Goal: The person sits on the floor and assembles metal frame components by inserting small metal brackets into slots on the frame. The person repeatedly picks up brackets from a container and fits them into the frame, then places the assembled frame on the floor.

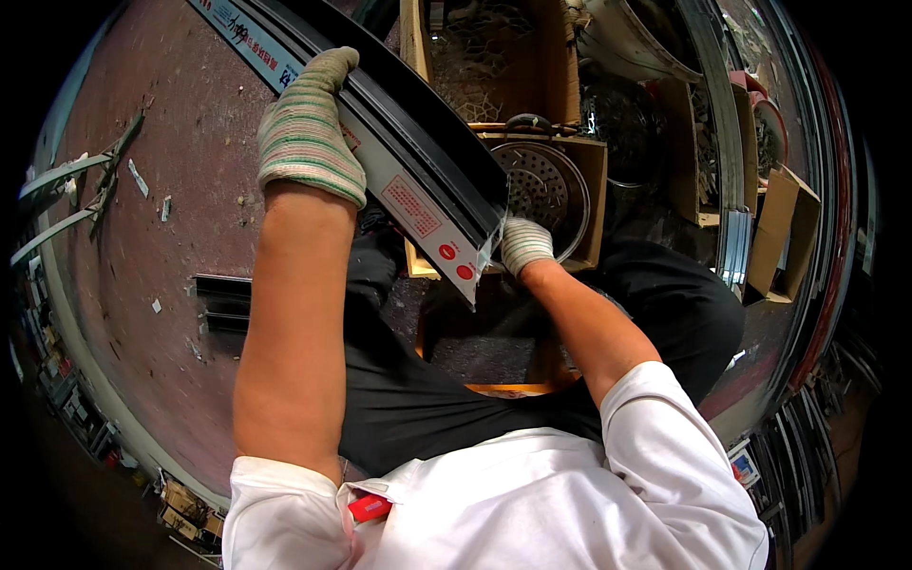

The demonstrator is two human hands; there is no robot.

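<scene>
My left hand [312, 128], in a striped knit glove, is closed around a long black profile [418, 119] that slants from the upper left toward the middle. Printed protective film [410, 204] covers the profile's near side. Beside its lower right end, my right hand [525, 244], gloved too, is at the near rim of a round metal basin [546, 185] with a perforated bottom. The right fingers look curled, and what they hold, if anything, is hidden. The basin sits in a cardboard box [591, 180].
Another open box [562, 71] lies beyond, next to a pale bucket [632, 43]. At the right stand a tilted open carton [784, 233] and long stacked profiles [831, 209]. Short black profile pieces [224, 302] and bent strips [71, 176] are on the floor at left.
</scene>
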